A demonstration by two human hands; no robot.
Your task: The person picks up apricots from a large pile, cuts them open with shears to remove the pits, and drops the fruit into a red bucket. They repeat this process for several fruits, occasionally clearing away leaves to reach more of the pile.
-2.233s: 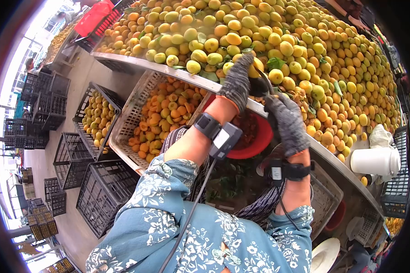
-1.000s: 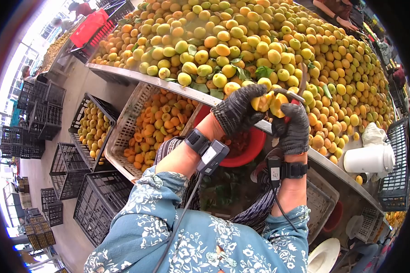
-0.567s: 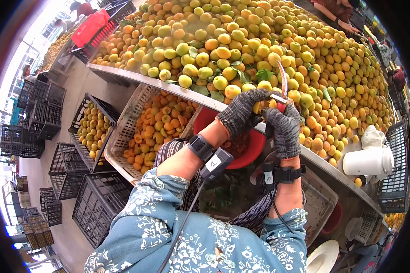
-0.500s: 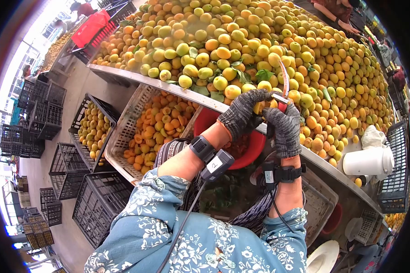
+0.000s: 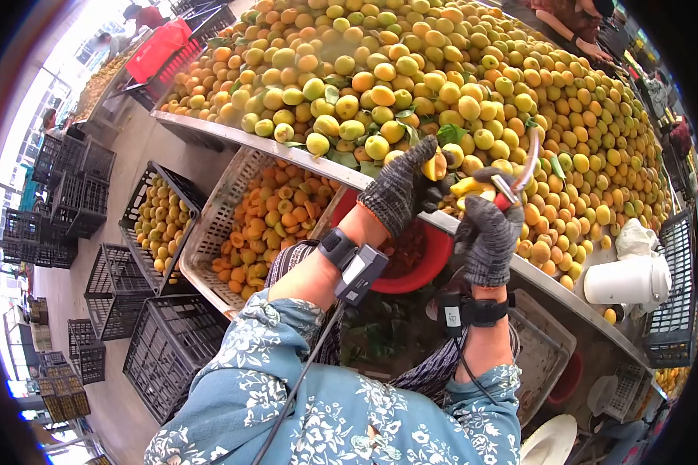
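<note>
My left hand [image 5: 398, 190], in a dark grey knitted glove, holds a cut apricot half [image 5: 437, 167] at its fingertips. My right hand [image 5: 488, 232], gloved alike, is closed around the red handle of a curved knife [image 5: 532, 159], whose blade points up and away. Another cut apricot piece [image 5: 470, 187] sits at the fingers of that same hand. The hands are apart, above the table's metal edge and a red basin [image 5: 436, 263] with reddish-brown bits inside. Just beyond them rises a large heap of whole apricots [image 5: 411, 62] with some green leaves.
Left of the basin stands a pale crate [image 5: 198, 248] of cut apricots, then a black crate [image 5: 132, 205] of whole ones. Black crates [image 5: 171, 341] stack on the floor. A white jug [image 5: 624, 279] lies at right. Another person's arm [image 5: 570, 31] reaches over the heap's far side.
My hands have moved apart. The apricot between them now shows as separate pieces, one in each hand. The knife has shifted right with my right hand, its blade tilting right.
</note>
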